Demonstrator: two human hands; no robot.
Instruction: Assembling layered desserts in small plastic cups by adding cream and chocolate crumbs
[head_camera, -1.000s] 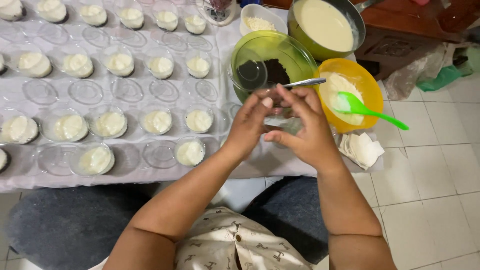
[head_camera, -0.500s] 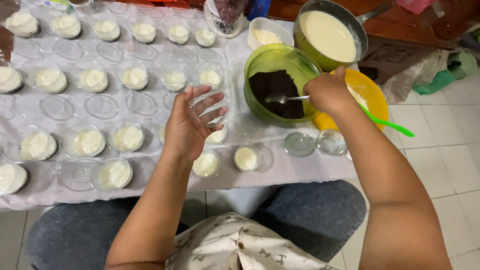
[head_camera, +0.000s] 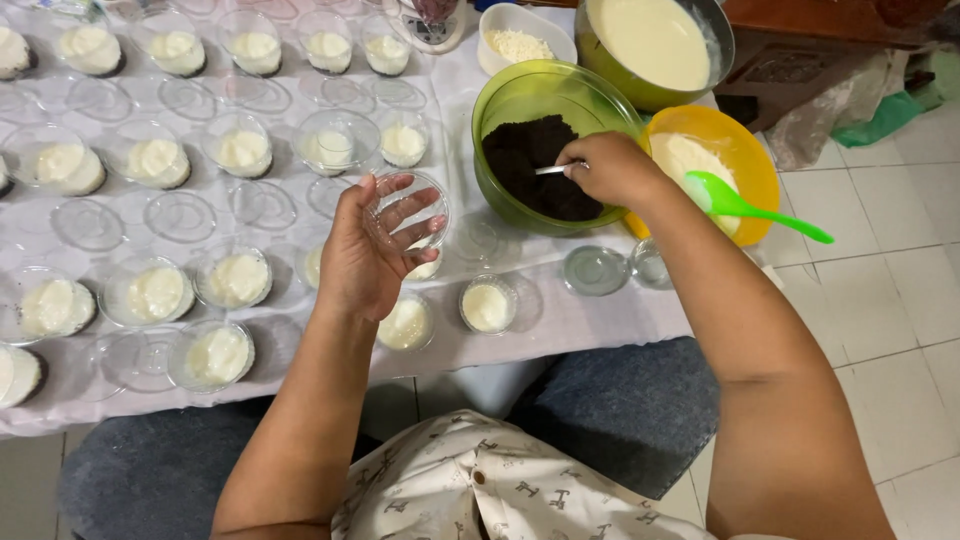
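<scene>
Head view: the left hand (head_camera: 372, 255) cups an empty clear cup (head_camera: 408, 210), fingers spread around its wall. Right of those fingers, the right hand (head_camera: 608, 168) pinches a metal spoon (head_camera: 552, 169) dipped into dark crumbs (head_camera: 530, 165) inside the green bowl (head_camera: 520, 95).

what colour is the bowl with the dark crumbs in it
Translucent lime green bowl, seen in the head view; the right hand dips a spoon into it.

Bright even light, soft shadows, slight edge distortion
</scene>
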